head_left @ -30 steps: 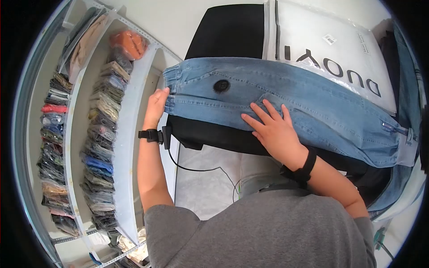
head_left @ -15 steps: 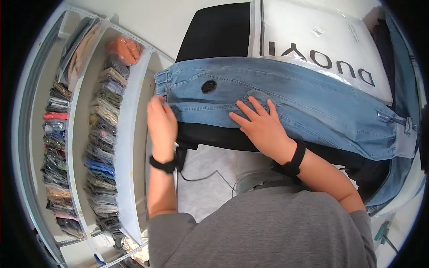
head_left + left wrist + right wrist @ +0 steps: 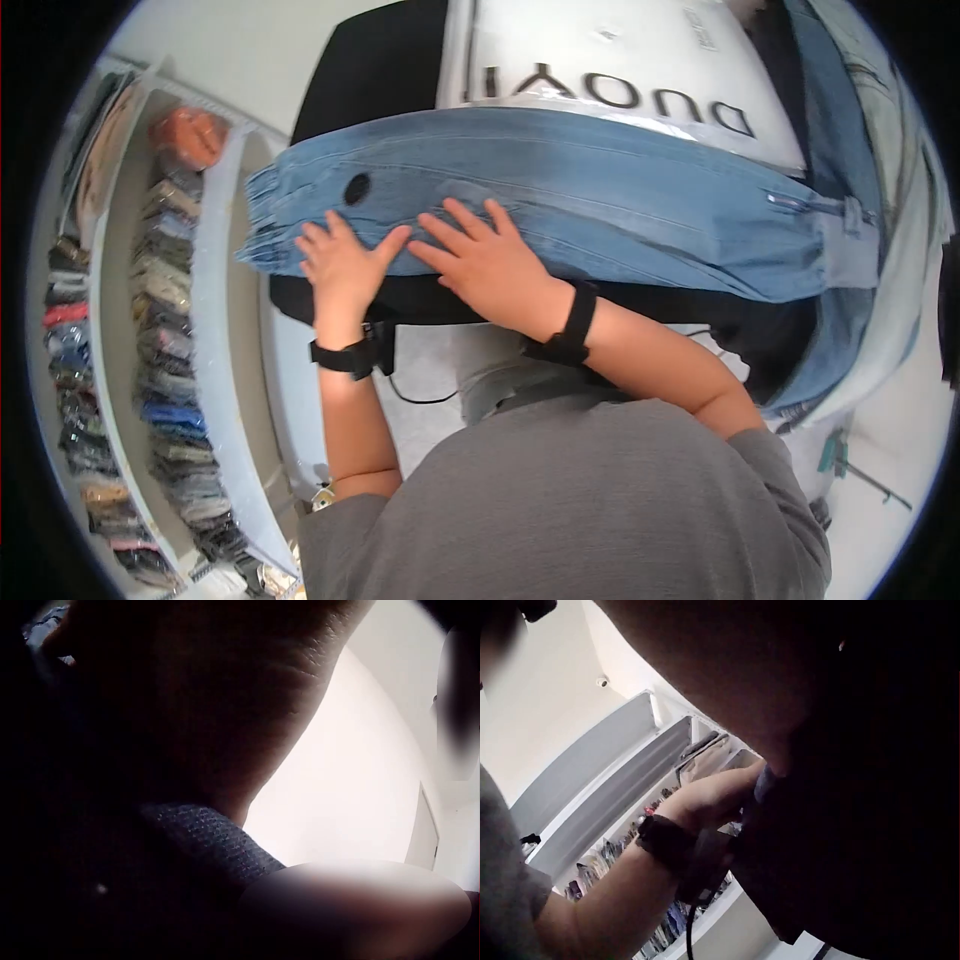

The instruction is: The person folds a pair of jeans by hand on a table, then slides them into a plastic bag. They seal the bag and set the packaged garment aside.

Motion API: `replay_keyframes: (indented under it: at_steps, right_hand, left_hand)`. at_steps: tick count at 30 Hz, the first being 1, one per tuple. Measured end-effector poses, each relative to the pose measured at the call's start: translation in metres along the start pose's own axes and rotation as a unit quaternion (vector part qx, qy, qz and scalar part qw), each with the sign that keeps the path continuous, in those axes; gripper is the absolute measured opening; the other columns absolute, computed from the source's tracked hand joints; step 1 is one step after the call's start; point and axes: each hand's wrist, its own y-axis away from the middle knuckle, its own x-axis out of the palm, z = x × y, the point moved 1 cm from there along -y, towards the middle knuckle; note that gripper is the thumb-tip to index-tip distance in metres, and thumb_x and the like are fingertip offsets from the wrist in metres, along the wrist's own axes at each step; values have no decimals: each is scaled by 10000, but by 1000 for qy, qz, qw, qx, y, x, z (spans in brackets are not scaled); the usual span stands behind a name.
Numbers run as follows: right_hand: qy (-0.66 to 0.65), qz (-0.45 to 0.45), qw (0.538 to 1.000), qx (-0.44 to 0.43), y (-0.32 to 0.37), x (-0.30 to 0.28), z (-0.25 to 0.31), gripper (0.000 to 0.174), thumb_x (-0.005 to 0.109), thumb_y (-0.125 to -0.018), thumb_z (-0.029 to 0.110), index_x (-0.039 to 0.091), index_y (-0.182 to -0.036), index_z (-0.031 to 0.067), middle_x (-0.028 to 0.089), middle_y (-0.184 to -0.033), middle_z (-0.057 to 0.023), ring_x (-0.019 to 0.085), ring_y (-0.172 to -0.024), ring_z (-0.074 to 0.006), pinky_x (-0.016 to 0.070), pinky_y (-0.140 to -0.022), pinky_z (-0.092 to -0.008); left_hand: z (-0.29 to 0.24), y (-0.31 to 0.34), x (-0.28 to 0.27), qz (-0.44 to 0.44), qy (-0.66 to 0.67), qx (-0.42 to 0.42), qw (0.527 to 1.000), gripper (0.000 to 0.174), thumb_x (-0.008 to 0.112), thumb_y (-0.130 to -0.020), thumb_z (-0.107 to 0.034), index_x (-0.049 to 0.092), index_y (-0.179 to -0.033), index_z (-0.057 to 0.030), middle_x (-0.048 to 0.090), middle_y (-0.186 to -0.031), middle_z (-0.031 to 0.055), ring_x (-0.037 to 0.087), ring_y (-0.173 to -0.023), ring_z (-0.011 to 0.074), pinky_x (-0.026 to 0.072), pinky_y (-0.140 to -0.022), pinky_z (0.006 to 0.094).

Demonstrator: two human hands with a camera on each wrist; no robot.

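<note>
A pair of blue denim trousers point(image 3: 620, 190) lies folded lengthwise across a black work surface point(image 3: 370, 65), its elastic cuffs at the left and a pale lining patch at the right end. My left hand point(image 3: 345, 272) rests on the leg near the cuffs, fingers spread, just below a round dark badge point(image 3: 357, 189). To its right my right hand point(image 3: 493, 268) lies on the denim with straight, spread fingers. Both wrist views are mostly dark; the right one shows the left forearm point(image 3: 622, 892) and its wrist strap.
Behind the trousers lies a clear plastic bag point(image 3: 620, 60) with black lettering. More denim garments point(image 3: 850, 130) hang over the right side. At the left, shelves point(image 3: 225, 370) hold stacks of bagged folded clothes and an orange bundle point(image 3: 188, 138). A cable point(image 3: 425, 400) runs below the left wrist.
My left hand has let go of the cuff edge and come inward onto the leg, beside the right hand. The cuffs now lie spread out. The head view has shifted right.
</note>
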Motion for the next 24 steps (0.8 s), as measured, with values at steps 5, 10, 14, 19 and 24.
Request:
replay_keyframes:
  at_steps: [5,10,14,19,24]
  right_hand:
    - [43,30,997,64,57,-45,-18,550,622,-841,325,464,-1351,193,425,-1410,-75,374,-1317,-258,309,-1067,-465]
    - [171,10,966,192,141,-103,-68,561,621,-834,360,478,-1323,124,463,-1364,-108,444,-1254,-275,360,-1023,-440]
    - [75,-63,974,203,182,-128,-84,425,696,-782,246,585,-1144,54,562,-1219,-114,529,-1126,-298,412,-949,-409]
    - [87,-124,960,237,185,-140,-91,221,703,-775,218,573,-814,44,583,-779,-99,554,-783,-305,431,-704,-402]
    - [168,-77,949,255,176,-130,-99,263,681,-787,252,499,-700,83,546,-648,-72,553,-659,-277,413,-628,-405]
  left_hand:
    - [-4,-1,-4,25,-16,-17,999,1098,604,-700,-729,303,-1390,70,251,-1417,368,208,-1343,512,272,-1034,611]
    - [1,-3,5,18,-17,-22,999,1091,575,-713,-743,286,-1409,46,234,-1430,360,196,-1349,511,251,-1045,616]
    - [0,-4,3,31,-5,-27,999,1086,574,-723,-732,264,-1424,38,200,-1450,354,164,-1364,506,229,-1062,606]
    - [0,-5,2,45,-13,-38,998,1055,577,-742,-706,252,-1436,20,181,-1461,350,142,-1377,494,222,-1072,594]
    - [4,-7,6,37,-24,-37,998,1040,568,-745,-709,263,-1436,6,192,-1462,341,166,-1372,490,235,-1066,594]
